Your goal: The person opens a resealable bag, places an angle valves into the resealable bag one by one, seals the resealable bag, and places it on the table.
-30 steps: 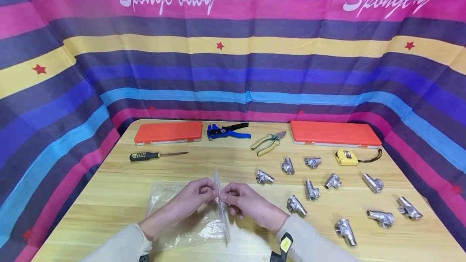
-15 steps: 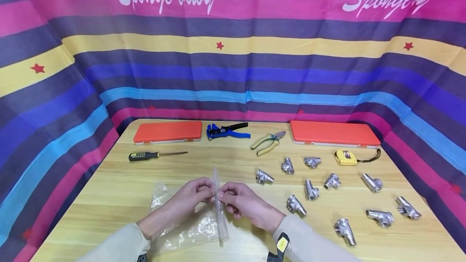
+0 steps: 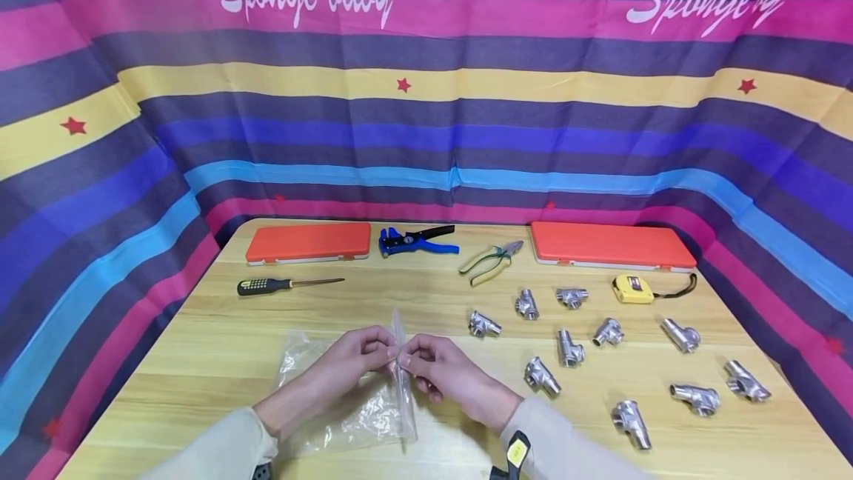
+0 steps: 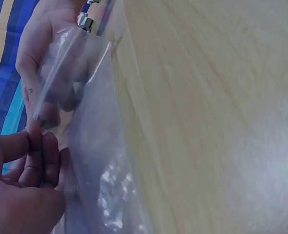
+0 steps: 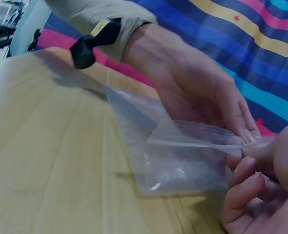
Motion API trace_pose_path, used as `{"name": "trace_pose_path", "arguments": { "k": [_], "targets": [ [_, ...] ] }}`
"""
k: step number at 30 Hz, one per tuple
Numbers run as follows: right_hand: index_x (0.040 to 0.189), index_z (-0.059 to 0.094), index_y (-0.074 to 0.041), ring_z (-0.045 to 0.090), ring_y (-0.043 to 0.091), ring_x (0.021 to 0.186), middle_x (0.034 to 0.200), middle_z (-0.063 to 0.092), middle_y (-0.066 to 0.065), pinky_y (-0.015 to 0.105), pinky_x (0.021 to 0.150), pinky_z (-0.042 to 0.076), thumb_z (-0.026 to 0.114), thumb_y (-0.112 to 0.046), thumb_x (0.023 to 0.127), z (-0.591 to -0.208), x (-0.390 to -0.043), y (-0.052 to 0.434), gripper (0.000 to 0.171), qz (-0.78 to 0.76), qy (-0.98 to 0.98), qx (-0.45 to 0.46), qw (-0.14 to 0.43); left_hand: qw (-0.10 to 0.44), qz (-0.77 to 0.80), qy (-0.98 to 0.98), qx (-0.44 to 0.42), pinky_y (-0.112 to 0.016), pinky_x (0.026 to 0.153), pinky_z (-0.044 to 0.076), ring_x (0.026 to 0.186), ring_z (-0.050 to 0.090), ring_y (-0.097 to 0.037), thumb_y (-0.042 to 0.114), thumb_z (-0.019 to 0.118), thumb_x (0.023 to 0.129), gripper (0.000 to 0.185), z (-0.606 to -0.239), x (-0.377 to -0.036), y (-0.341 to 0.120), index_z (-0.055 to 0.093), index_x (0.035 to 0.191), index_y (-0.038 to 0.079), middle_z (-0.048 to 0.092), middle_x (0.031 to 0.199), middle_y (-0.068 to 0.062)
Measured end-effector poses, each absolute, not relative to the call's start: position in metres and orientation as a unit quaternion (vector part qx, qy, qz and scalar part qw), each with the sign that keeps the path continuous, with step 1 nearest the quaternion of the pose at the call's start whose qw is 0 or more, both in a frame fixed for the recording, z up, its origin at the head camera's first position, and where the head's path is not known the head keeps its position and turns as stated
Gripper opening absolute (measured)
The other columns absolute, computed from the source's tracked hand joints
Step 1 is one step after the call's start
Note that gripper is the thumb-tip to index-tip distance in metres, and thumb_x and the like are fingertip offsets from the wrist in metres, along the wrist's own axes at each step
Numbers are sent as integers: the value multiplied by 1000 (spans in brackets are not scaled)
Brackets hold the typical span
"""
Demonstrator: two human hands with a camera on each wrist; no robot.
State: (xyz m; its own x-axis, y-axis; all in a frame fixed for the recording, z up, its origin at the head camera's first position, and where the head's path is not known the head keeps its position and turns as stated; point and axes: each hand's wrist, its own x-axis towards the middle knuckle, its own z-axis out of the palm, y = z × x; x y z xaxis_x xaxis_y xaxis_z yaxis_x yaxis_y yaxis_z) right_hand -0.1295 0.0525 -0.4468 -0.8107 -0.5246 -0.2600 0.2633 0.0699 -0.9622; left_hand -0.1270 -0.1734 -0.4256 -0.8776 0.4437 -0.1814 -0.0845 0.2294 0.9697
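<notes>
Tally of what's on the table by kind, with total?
Metal tee fittings: 10
Orange cases: 2
Screwdriver: 1
Blue wire stripper: 1
Pliers: 1
Yellow tape measure: 1
Clear plastic bag, pinched by both hands: 1
Total: 17

**Bright stripes, pale wood, orange cases**

The backdrop cloth (image 3: 426,117) runs in purple, pink, yellow and blue stripes, with small red stars and white script lettering. The table (image 3: 220,347) is pale yellow wood grain. Two cases (image 3: 308,241) are orange. The screwdriver (image 3: 266,286) has a black handle with yellow marks. The wire stripper (image 3: 413,241) is blue and black; the tape measure (image 3: 634,289) yellow. The pipe fittings (image 3: 570,350) are shiny silver. The plastic bag (image 3: 373,406) is clear.
</notes>
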Motion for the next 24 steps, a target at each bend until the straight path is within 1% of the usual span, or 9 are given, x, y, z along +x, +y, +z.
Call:
{"name": "trace_pose_path", "arguments": {
  "k": [4, 7, 11, 13, 15, 18, 21, 24],
  "targets": [
    [114, 67, -4, 48, 8, 65, 84, 59, -1, 17, 50, 38, 66, -18, 107, -446, -131, 56, 15, -680, 666, -88, 292, 212, 616, 750, 111, -30, 100, 59, 99, 69, -16, 16, 64, 109, 26, -429, -128, -175, 65, 123, -6, 73, 102, -3],
    [113, 68, -4, 49, 8, 62, 86, 63, -1, 18, 49, 39, 68, -17, 105, -446, -129, 56, 16, -674, 684, -71, 271, 194, 609, 765, 79, -30, 97, 61, 98, 69, -16, 15, 66, 106, 23, -430, -126, -174, 67, 120, -4, 73, 101, -4],
    [111, 70, -4, 50, 9, 54, 84, 68, 1, 19, 45, 41, 72, -15, 103, -445, -126, 57, 13, -641, 731, -63, 225, 152, 584, 797, 27, -31, 89, 63, 89, 70, -18, 11, 67, 101, 18, -428, -123, -169, 68, 117, 2, 72, 91, -5],
    [110, 69, -5, 49, 9, 51, 82, 67, 2, 20, 44, 41, 74, -13, 102, -444, -126, 59, 13, -626, 749, -65, 205, 137, 590, 796, 8, -31, 83, 63, 83, 70, -19, 7, 64, 100, 20, -426, -123, -168, 66, 120, 1, 70, 85, -6],
    [110, 67, -5, 49, 10, 50, 80, 65, 2, 21, 43, 42, 75, -13, 101, -442, -127, 63, 15, -616, 762, -68, 189, 134, 612, 779, -9, -29, 78, 63, 78, 69, -20, 2, 59, 101, 25, -425, -125, -170, 62, 125, -1, 65, 79, -6],
    [111, 63, -5, 49, 10, 50, 81, 64, 1, 20, 42, 42, 76, -12, 101, -443, -129, 69, 18, -618, 762, -71, 182, 139, 651, 745, -35, -29, 75, 63, 76, 67, -19, 0, 52, 103, 30, -426, -128, -174, 58, 132, -5, 58, 76, -4],
    [108, 60, -5, 49, 9, 50, 82, 62, 0, 20, 42, 41, 76, -12, 100, -444, -131, 74, 19, -619, 761, -69, 182, 146, 679, 717, -55, -30, 78, 64, 75, 66, -18, 1, 49, 104, 31, -427, -130, -178, 55, 134, -6, 54, 76, -2],
    [105, 59, -6, 48, 9, 50, 81, 62, 1, 19, 41, 41, 77, -13, 100, -444, -131, 78, 20, -616, 765, -67, 178, 156, 688, 707, -58, -31, 80, 63, 76, 66, -17, 2, 49, 105, 32, -427, -132, -180, 53, 135, -6, 54, 76, -1]
  ]
}}
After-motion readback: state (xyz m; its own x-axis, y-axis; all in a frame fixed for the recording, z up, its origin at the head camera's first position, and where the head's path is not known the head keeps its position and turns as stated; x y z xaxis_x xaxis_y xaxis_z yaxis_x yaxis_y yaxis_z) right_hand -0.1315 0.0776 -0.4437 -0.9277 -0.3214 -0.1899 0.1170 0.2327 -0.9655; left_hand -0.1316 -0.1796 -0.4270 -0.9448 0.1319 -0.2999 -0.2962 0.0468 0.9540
